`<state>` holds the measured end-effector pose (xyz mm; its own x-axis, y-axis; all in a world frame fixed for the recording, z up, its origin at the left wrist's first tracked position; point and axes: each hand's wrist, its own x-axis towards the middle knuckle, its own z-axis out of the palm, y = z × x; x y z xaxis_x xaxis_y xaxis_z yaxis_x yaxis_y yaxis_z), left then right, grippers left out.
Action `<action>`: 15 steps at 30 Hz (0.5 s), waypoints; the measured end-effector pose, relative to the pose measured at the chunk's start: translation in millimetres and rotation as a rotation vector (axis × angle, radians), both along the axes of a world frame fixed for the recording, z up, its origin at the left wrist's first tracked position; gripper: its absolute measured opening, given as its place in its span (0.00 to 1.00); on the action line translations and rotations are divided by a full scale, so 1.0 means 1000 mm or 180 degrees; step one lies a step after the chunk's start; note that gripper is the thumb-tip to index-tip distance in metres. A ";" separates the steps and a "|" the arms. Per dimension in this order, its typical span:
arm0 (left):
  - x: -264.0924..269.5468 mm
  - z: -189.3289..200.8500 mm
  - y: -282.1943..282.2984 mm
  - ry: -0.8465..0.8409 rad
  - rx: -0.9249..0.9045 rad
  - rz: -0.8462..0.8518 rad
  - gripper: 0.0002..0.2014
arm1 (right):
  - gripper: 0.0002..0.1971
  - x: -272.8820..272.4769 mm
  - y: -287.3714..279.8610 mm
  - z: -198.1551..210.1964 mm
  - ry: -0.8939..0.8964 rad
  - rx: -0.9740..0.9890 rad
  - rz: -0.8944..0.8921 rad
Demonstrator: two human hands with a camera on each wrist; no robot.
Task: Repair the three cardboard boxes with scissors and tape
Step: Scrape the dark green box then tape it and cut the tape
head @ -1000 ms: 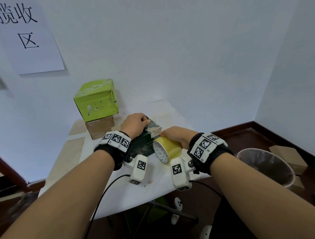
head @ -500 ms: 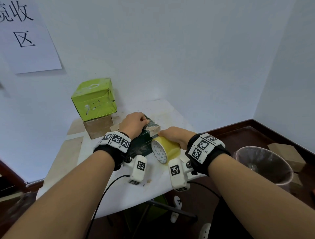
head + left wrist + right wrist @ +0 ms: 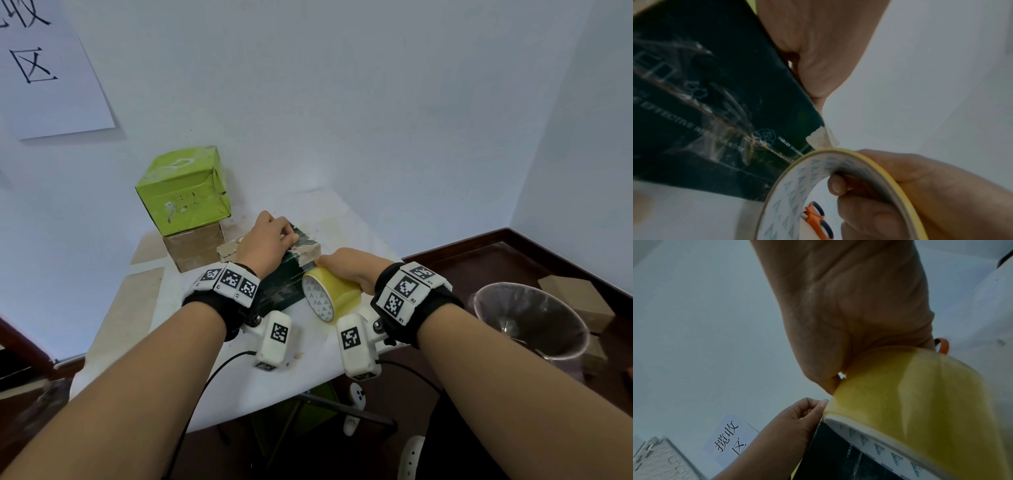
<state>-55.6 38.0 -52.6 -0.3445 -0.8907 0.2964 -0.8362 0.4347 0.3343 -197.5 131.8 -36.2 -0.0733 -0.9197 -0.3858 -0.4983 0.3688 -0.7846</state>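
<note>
A dark green box (image 3: 286, 286) lies on the white table (image 3: 219, 377). My left hand (image 3: 270, 240) rests on top of it with bent fingers, and its thumb (image 3: 818, 68) lies along the box's edge (image 3: 705, 97). My right hand (image 3: 346, 270) grips a yellow tape roll (image 3: 330, 294) against the box's right end, with its fingers (image 3: 838, 185) hooked inside the core. Orange scissors (image 3: 816, 217) lie on the table behind the roll. A light green box (image 3: 185, 192) is stacked on a brown cardboard box (image 3: 195, 250) at the back left.
A bin with a clear liner (image 3: 531, 322) stands on the floor to the right of the table. More cardboard boxes (image 3: 575, 294) sit beyond it by the wall. A paper sign (image 3: 51, 68) hangs on the wall at the left.
Both hands keep their places at the dark green box. Only the head camera has shifted slightly.
</note>
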 end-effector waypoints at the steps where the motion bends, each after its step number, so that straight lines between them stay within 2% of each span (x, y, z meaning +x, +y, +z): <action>1: 0.000 -0.001 0.000 -0.0015 -0.0020 0.0002 0.09 | 0.23 0.000 0.000 -0.001 0.0006 0.0004 0.0005; 15: 0.002 0.000 -0.003 0.0149 0.0177 0.0071 0.13 | 0.24 -0.001 -0.004 -0.006 -0.0083 0.0003 -0.0068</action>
<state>-54.1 35.2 -52.2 -0.3113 -0.9136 0.2616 -0.8285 0.3958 0.3962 -198.6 127.8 -42.5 -0.0829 -0.9176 -0.3888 -0.4697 0.3801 -0.7968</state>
